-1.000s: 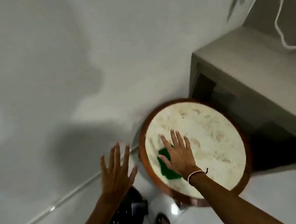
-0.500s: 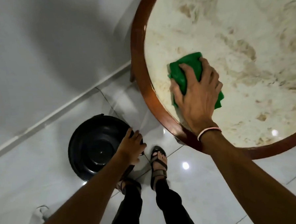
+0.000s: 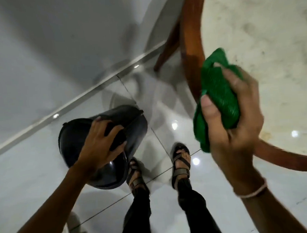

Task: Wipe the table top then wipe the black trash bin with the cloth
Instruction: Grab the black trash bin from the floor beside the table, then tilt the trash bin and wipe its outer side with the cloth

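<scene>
Cloth (image 3: 217, 102), green, bunched into a wad, sits in the right hand (image 3: 233, 130) at about 3 o'clock in the head view. Right fingers (image 3: 239, 81) curl over the top and far side of the wad, thumb (image 3: 208, 106) presses its near left face, so the cloth is squeezed between thumb and fingers. A loose fold hangs out below the thumb toward 6 o'clock. Cloth is held up in front of the table (image 3: 192, 48), overlapping the brown wooden rim; whether it touches the rim cannot be told. The pale mottled table top fills the 1 to 3 o'clock corner. A thin pale band (image 3: 252, 191) circles the right wrist.

Trash bin (image 3: 104, 147), black and glossy, is at about 8 o'clock from frame centre, tilted, its open mouth turned down toward 6 o'clock and its closed base up toward 12 o'clock. Left hand (image 3: 100, 144) grips it at the rim: fingers wrapped over the outer wall, thumb tip hooked at the mouth edge. Bin and cloth are well apart.

Below, two feet in strap sandals (image 3: 181, 166) stand on shiny white floor tiles (image 3: 27, 176), the left foot just beside the bin mouth. Black trouser legs run toward 6 o'clock. A grey wall meets the floor along a pale skirting strip from 9 toward 12 o'clock. One table leg (image 3: 165, 49) shows at 12 o'clock. Edges are motion-blurred.
</scene>
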Action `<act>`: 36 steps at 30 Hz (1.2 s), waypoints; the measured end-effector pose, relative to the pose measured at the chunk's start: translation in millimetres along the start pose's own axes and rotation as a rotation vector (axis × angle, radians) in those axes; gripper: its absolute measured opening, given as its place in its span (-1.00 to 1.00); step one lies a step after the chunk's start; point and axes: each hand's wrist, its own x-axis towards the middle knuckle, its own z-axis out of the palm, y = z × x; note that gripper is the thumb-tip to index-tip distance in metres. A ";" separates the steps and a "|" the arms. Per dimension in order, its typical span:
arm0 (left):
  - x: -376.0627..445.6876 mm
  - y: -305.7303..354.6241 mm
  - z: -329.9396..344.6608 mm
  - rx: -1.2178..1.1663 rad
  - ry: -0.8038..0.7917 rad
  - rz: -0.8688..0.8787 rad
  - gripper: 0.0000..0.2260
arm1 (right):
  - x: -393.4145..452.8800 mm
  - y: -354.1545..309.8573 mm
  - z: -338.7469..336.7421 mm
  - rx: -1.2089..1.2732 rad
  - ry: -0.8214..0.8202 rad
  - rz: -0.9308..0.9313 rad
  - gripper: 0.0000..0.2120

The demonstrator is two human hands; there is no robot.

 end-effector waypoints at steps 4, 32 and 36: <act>-50.3 -43.7 -2.7 -0.168 0.154 -0.300 -0.47 | -70.3 -5.2 94.2 0.306 -0.244 0.489 -0.67; -97.5 -155.5 36.8 -0.537 0.769 -0.646 -0.82 | -190.2 81.3 318.8 0.402 -0.665 0.094 -0.57; -99.9 -160.0 38.4 -0.502 0.739 -0.627 -0.85 | -165.6 137.0 353.6 0.565 -0.192 1.106 -0.51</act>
